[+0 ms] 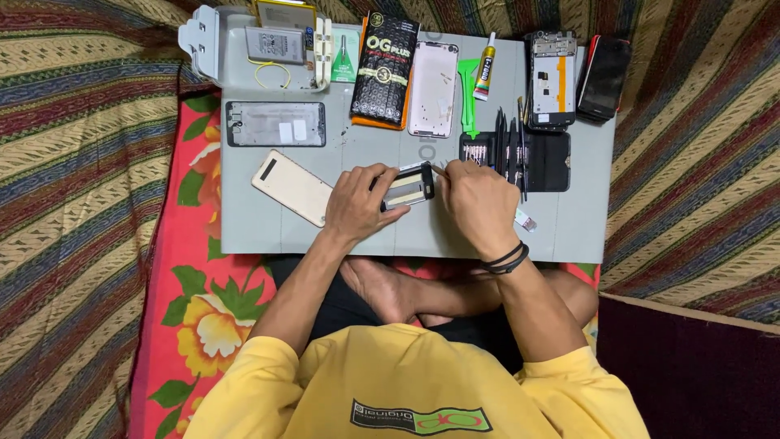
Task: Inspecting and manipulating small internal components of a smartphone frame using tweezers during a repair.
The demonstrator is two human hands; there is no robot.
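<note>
Everything is placed here against the grey work mat (pixel 260 232). Near its left edge lies a gold back cover (pixel 291 188), angled, with a black phone frame (pixel 275 123) just above it toward the mat's far side. Right of the cover, at the mat's middle, the left hand (pixel 357 203) curls around an opened phone (pixel 409 186) — fingers closed on its left end, thumb over the top, holding it tilted off the mat. Just right of the phone, the right hand (pixel 478 199) is pinched shut on a thin tool (pixel 439 170) whose tip touches the phone's upper right corner. Behind that hand, a black tool roll (pixel 540 161) lies open. The mat's near edge and right corner show bare grey — the widest open room.
</note>
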